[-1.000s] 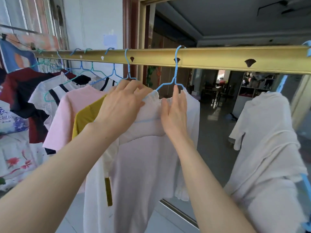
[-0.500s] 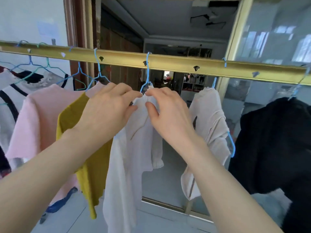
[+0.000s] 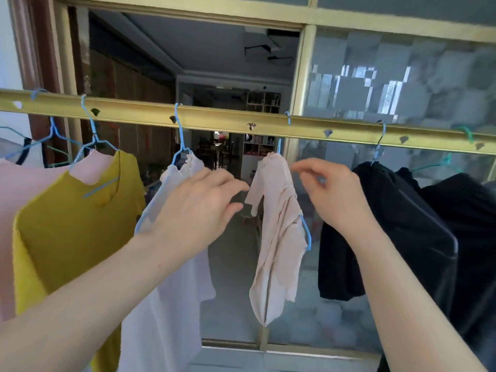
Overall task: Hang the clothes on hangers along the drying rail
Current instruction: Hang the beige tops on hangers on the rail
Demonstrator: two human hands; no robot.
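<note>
A gold drying rail [image 3: 228,120] is seen running across the view, sloping slightly down to the right, with notches along its face. An open gap is left on the rail between the white ruffled top [image 3: 171,264] and the beige garment [image 3: 279,224], and the doorway beyond shows through it. The beige garment is hung bunched on a tilted blue hanger [image 3: 307,232], its long axis vertical. A yellow shirt [image 3: 64,232] and pink shirt [image 3: 16,189] are hung to the left, black clothes [image 3: 397,232] to the right. The left hand [image 3: 193,210] is held open, fingers loosely extended, in front of the white top. The right hand [image 3: 332,194] is curled just beside the beige garment; whether anything is pinched cannot be told.
</note>
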